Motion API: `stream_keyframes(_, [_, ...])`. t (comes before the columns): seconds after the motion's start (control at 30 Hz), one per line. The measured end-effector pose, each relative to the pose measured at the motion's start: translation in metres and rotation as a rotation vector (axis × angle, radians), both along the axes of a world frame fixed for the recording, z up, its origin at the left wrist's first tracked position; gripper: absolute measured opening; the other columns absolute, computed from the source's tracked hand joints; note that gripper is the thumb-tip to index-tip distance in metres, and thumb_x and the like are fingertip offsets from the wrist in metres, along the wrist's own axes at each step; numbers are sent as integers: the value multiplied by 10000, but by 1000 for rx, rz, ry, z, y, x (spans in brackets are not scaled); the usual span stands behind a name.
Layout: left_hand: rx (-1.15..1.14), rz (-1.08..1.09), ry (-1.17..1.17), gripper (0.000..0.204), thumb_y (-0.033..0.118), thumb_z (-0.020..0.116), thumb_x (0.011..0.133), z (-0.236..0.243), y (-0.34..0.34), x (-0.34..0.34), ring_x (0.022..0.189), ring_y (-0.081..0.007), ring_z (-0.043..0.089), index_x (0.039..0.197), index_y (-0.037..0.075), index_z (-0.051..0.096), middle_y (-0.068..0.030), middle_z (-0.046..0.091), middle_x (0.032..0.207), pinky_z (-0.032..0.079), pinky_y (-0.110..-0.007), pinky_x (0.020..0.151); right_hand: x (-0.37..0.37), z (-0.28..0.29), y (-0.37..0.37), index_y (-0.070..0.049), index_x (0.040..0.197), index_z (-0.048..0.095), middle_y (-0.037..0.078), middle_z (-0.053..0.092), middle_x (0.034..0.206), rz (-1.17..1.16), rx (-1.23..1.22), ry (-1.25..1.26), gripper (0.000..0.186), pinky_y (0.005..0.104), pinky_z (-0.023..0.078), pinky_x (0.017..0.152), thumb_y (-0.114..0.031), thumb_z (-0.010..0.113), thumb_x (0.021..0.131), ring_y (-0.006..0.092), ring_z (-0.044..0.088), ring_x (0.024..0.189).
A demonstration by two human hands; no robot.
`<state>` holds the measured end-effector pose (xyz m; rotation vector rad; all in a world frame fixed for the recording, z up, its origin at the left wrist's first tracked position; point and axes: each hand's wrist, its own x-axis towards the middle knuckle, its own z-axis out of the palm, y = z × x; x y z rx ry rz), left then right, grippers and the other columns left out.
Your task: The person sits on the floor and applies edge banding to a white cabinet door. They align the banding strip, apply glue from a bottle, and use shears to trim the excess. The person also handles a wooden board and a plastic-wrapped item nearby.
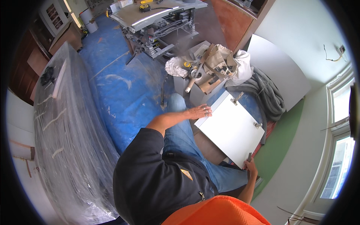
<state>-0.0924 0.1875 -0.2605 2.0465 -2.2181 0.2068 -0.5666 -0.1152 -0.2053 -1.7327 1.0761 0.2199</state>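
Note:
A white cabinet door (231, 129) with two metal hinges lies tilted across my lap and to the right of my knee. One hinge (237, 98) sits at its far edge, and the other hinge (257, 125) is farther right. My left hand (198, 111) lies on the door's left corner, fingers stretched out over its grey edge strip. At the near right corner, my right hand (250, 165) is closed round a small dark tool (249, 156). Its upper end shows above the fingers, against the door's edge; the rest is hidden in the hand.
Ahead, a box (210, 92) bears a tool bag (221, 62), tape and rags. Grey hose (266, 90) coils right of it. A workbench (150, 15) stands farther off. Plastic-wrapped stack (71, 142) lies left; blue sheeting (116, 86) covers the floor. A window (337, 165) is right.

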Motion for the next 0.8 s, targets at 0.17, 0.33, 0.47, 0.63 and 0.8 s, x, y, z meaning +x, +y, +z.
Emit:
stream_keyframes(0.17, [-9,25,192,363,88,448,968,10,1,-3,1415,-259,358,1320,138,520,-65,479,1390,293,-503,1178,0,26,3,8,1205,473,125,648,769,-104,-34,28,318,296,464,440,-188,545,965,198,629,490])
stream_keyframes(0.33, [160,166,250,452,-14,481,886,59,0,-25,1398,-273,379,1315,103,564,-91,490,1405,313,-541,1142,35,107,17,0,1357,485,117,663,923,-164,-385,-42,457,297,523,504,-259,536,984,190,652,612])
stream_keyframes(0.47, [-66,12,822,442,-56,537,796,112,-35,-75,1191,-336,535,1228,33,571,-176,553,1266,413,-415,1062,82,189,37,-128,1513,416,89,633,1134,-114,-437,-467,572,316,532,666,-406,509,1021,173,632,900])
stream_keyframes(0.63, [-219,-185,1296,440,155,656,955,181,-106,-174,1281,-248,517,1356,43,517,-135,535,1372,407,-368,1089,127,268,42,-35,1086,597,91,667,942,-229,-320,-720,435,299,477,695,-415,384,1079,138,576,768])
stream_keyframes(0.8, [107,-225,1440,328,220,573,1015,224,-132,-212,1002,-170,619,1285,34,573,-72,653,1043,480,-322,912,135,284,11,-51,1099,535,155,660,974,-381,168,-1393,393,329,484,662,-383,324,1101,184,544,682])
